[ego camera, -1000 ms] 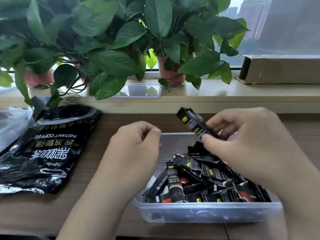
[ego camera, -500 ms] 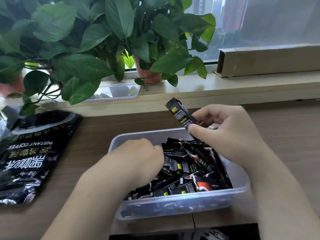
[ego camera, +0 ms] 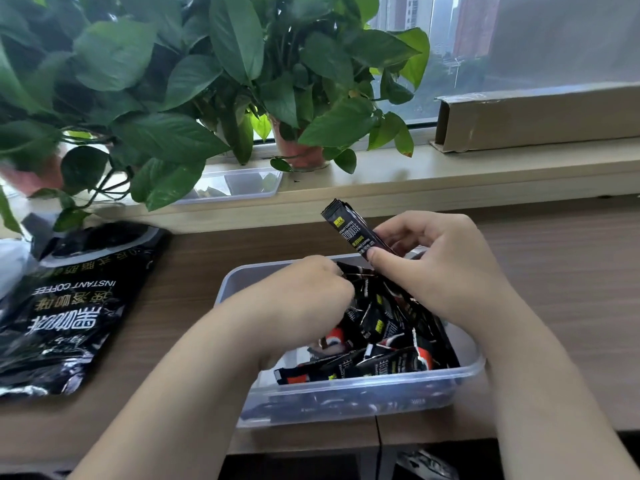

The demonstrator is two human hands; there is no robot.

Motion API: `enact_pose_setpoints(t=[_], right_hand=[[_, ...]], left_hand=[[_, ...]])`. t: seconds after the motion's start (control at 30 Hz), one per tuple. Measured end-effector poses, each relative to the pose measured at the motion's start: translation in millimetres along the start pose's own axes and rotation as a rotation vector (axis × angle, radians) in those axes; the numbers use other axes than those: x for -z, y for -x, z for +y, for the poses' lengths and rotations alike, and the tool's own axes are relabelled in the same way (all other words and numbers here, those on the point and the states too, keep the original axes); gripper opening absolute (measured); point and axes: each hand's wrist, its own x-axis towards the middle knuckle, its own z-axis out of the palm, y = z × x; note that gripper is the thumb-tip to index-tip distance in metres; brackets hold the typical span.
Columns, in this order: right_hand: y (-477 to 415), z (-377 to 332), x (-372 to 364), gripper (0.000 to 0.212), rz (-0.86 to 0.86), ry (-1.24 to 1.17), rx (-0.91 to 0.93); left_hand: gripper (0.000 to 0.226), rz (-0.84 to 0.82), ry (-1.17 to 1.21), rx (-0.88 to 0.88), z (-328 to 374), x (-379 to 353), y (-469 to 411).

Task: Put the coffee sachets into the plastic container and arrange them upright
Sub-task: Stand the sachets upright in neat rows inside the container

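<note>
INSTANT COFFEE: black bag (ego camera: 74, 299), held sachet (ego camera: 355, 230)

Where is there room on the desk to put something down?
The bare desk right of the plastic container, up to the windowsill, is free. So is the strip between the coffee bag and the container. The container is crowded with sachets, left hand and right hand over it.

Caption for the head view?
Right hand pinches a coffee sachet over the plastic container; left hand reaches among jumbled sachets inside.
</note>
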Motion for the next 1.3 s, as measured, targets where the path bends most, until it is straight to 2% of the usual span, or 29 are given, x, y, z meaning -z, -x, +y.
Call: enact_pose_setpoints(t=[0.1, 0.2, 0.3, 0.37, 0.53, 0.63, 0.77, 0.97, 1.03, 1.2, 1.3], right_hand=[[0, 1, 0, 0.01, -0.003, -0.015, 0.001], [0, 1, 0, 0.01, -0.016, -0.016, -0.003], [0, 2, 0, 0.01, -0.015, -0.016, 0.002], [0, 2, 0, 0.009, -0.013, -0.007, 0.004], [-1, 2, -1, 0.009, -0.006, -0.009, -0.003], [-1, 3, -1, 0.009, -0.005, -0.011, -0.002], [-1, 3, -1, 0.009, -0.016, -0.021, -0.002], [-2, 4, -2, 0.009, -0.01, 0.005, 0.009], [-3, 5, -2, 0.009, -0.011, 0.021, 0.012], [-1, 2, -1, 0.008, -0.023, 0.03, 0.022], [-1, 1, -1, 0.008, -0.024, 0.047, 0.025]], left_hand=[[0.021, -0.024, 0.015, 0.01, -9, 5, 5], [0.04, 0.006, -0.057, 0.048, -21, 17, 11], [0.027, 0.13, -0.172, 0.051, -28, 28, 20], [0.031, 0.176, -0.243, 0.042, -30, 31, 24], [0.043, 0.08, -0.356, 0.079, -26, 22, 16], [0.027, 0.067, -0.247, 0.124, -23, 16, 5], [0.03, -0.022, 0.065, 0.156, -22, 12, 3], [0.029, -0.001, 0.104, 0.113, -11, 2, 13], [0.032, -0.038, 0.045, 0.047, -10, 2, 17], [0.053, 0.014, -0.38, -0.063, -15, 5, 22], [0.057, 0.065, -0.421, -0.074, -22, 17, 30]])
